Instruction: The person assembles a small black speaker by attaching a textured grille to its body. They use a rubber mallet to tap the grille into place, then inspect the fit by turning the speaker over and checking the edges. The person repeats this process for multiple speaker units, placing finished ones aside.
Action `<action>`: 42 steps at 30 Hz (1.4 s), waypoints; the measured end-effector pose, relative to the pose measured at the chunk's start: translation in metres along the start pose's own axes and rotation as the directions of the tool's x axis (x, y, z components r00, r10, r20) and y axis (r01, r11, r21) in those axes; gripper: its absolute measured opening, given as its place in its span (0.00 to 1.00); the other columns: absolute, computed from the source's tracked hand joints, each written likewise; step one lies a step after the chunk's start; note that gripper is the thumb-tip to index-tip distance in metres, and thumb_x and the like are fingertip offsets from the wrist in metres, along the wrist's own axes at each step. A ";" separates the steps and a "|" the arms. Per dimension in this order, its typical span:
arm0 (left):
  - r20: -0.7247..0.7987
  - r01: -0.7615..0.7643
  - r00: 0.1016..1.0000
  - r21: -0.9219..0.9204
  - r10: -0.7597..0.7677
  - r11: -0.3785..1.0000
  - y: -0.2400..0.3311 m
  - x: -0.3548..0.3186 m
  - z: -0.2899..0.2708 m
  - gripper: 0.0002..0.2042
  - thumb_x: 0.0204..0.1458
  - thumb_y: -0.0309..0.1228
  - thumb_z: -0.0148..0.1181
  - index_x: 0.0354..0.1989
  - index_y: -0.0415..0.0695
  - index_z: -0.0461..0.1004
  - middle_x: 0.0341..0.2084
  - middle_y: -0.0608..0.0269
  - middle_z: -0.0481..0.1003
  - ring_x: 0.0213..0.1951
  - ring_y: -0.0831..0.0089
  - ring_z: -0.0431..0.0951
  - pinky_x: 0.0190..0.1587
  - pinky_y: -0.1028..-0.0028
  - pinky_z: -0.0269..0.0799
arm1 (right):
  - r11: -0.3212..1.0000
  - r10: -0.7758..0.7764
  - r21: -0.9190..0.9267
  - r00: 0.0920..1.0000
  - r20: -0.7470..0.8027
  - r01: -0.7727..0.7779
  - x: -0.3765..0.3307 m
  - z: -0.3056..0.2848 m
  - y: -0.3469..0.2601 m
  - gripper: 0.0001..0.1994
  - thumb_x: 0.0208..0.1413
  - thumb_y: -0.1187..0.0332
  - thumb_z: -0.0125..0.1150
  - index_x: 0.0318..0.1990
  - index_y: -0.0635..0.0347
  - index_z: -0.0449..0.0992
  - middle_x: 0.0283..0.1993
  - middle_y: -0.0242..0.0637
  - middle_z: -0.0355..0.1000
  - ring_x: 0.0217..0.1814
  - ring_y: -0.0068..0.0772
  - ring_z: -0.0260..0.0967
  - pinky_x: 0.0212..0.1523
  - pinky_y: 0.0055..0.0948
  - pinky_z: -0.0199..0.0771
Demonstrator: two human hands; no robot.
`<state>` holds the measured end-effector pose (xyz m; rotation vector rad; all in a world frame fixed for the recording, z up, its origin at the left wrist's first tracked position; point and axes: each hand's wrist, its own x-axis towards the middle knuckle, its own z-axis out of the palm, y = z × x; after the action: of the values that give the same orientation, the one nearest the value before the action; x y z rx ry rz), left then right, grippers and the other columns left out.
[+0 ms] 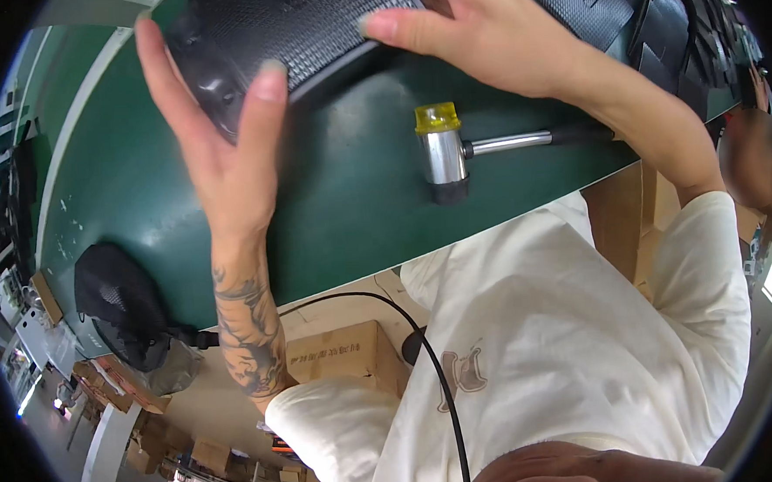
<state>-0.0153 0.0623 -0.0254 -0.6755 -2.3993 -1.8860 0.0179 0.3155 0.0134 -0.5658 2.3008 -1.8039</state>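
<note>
A black grille panel (301,27) lies on the green bench top (349,199) at the far edge of the view — both hands are on it. The left hand (223,136) clasps its near left corner, thumb pressed on the upper face and fingers spread along the edge beyond. The right hand (471,27) rests over the panel's right part, thumb flat on the mesh, fingers out of sight, so its grip cannot be told. Just nearer than the panel, right of the left hand, lies a mallet (443,155) — yellow cap, metal head, handle pointing right
</note>
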 end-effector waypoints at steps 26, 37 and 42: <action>-0.078 -0.116 0.992 -0.334 0.096 0.935 0.018 -0.007 0.016 0.47 0.56 0.28 0.66 0.79 0.41 0.41 0.79 0.50 0.35 0.77 0.59 0.46 0.76 0.57 0.44 | 0.912 0.121 0.409 0.955 -0.271 0.001 -0.014 0.029 -0.027 0.44 0.67 0.68 0.64 0.78 0.71 0.37 0.67 0.44 0.63 0.62 0.26 0.65 0.62 0.26 0.69; -0.087 -0.194 0.979 -0.155 0.182 0.969 0.019 -0.009 0.019 0.42 0.61 0.28 0.62 0.79 0.41 0.42 0.78 0.51 0.45 0.75 0.58 0.54 0.75 0.58 0.50 | 0.992 0.016 0.120 0.932 -0.363 0.030 -0.014 0.031 -0.028 0.43 0.66 0.68 0.65 0.77 0.74 0.42 0.68 0.48 0.64 0.65 0.28 0.64 0.64 0.26 0.67; -0.119 -0.259 0.960 -0.014 0.255 0.966 0.008 -0.004 0.017 0.40 0.60 0.32 0.65 0.77 0.37 0.49 0.77 0.46 0.46 0.73 0.57 0.57 0.73 0.60 0.53 | 0.986 -0.168 -0.060 0.881 -0.442 0.157 -0.019 0.034 -0.014 0.43 0.61 0.65 0.70 0.75 0.73 0.50 0.69 0.52 0.64 0.67 0.34 0.66 0.66 0.29 0.67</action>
<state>-0.0043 0.0783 -0.0236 -0.8105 -2.1014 -1.8037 0.0503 0.2896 0.0165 -0.3858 2.6337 -2.1826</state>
